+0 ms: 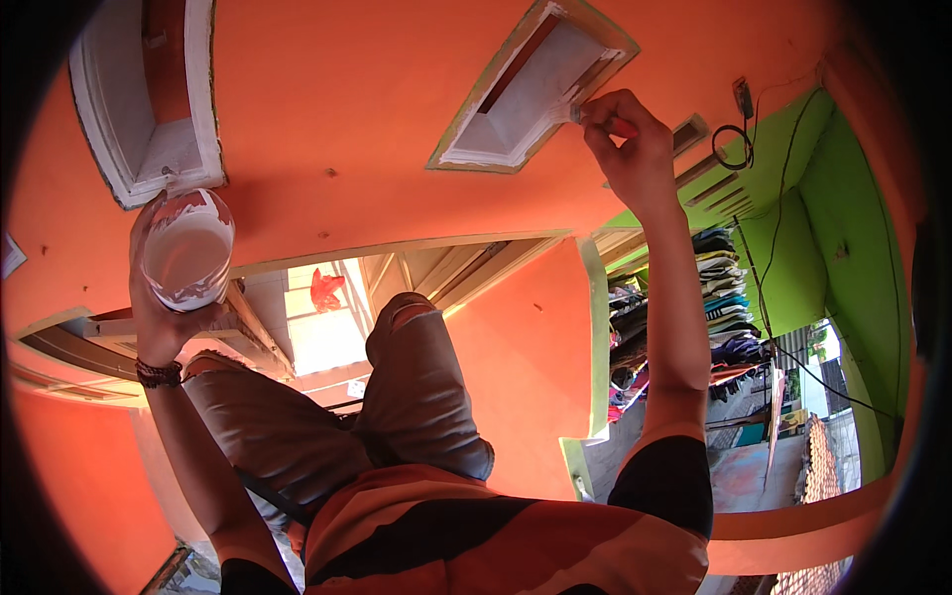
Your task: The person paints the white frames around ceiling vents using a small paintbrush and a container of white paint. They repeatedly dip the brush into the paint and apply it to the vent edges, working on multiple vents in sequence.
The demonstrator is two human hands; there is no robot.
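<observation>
My left hand (151,309) is wrapped round a clear cup of white paint (188,256), its rim streaked with white. The cup is just below a white-edged wall recess (201,99) on the left. My raised right hand (640,149) grips a small paintbrush (623,128) by its red handle. Its bristle end meets the right inner edge of a second recess (545,74), though my fingers partly cover the brush. White paint lines that recess's lower inner edge, and a dull greenish-brown band frames its outside.
An orange wall (347,99) surrounds both recesses. Below it is a doorway top (426,248), with a red object (325,291) on the bright floor beyond. Clothes (722,283) hang in the green-walled space at right, near a dangling black cable (734,149). My bent knees (407,322) are below.
</observation>
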